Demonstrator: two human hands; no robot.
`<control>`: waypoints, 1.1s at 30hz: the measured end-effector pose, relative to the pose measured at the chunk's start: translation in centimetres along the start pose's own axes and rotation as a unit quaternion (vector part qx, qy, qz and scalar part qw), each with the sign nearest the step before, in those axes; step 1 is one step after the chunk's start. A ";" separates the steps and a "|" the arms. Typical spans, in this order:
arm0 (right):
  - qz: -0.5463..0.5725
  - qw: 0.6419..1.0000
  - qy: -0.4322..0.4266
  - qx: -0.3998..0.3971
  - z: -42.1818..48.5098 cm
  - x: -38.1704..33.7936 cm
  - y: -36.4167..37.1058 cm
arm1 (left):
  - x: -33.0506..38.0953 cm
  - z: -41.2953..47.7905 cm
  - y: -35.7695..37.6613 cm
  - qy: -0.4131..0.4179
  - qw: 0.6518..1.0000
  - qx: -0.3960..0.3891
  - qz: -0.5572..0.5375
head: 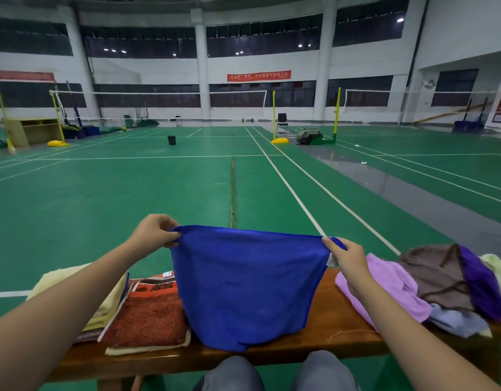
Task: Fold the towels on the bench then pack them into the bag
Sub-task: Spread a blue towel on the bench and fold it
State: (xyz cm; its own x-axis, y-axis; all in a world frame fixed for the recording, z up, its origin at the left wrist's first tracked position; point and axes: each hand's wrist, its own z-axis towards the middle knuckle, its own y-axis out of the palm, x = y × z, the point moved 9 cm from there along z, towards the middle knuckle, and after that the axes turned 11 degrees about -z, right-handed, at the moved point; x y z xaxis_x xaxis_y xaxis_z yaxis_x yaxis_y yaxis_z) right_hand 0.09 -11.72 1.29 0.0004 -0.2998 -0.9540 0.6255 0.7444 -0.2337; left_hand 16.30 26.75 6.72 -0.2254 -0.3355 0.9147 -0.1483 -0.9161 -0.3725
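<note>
Bench (336, 311) mid: L hand (156, 231), R hand (346, 253) pinch blue towel (243, 286) top corners.

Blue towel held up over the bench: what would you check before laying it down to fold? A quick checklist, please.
1. Grip of left hand on a top corner of the blue towel: ok.
2. Grip of right hand on the other top corner: ok.
3. Towel hanging spread, not bunched: ok.
4. Bare wood on the bench beneath it: ok.
5. Where the bag is: cannot tell, none in view.
</note>
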 end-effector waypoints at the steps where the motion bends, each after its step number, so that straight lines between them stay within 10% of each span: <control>1: 0.008 1.000 0.003 0.006 0.4 0.2 -0.2 | -0.2 0.3 0.4 -0.005 1.000 -0.006 -0.016; 33: -0.118 0.989 0.088 0.010 2.8 14.4 -2.4 | -12.4 1.6 12.1 -0.046 0.983 -0.160 0.076</control>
State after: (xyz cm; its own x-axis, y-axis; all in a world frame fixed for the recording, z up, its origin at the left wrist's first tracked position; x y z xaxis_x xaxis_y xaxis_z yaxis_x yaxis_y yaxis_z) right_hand 0.79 -19.48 -11.36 -0.2820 -0.3533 -0.8920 0.6081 0.6534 -0.4509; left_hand 18.81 19.49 -8.83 -0.1830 -0.4955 0.8491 -0.4172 -0.7429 -0.5235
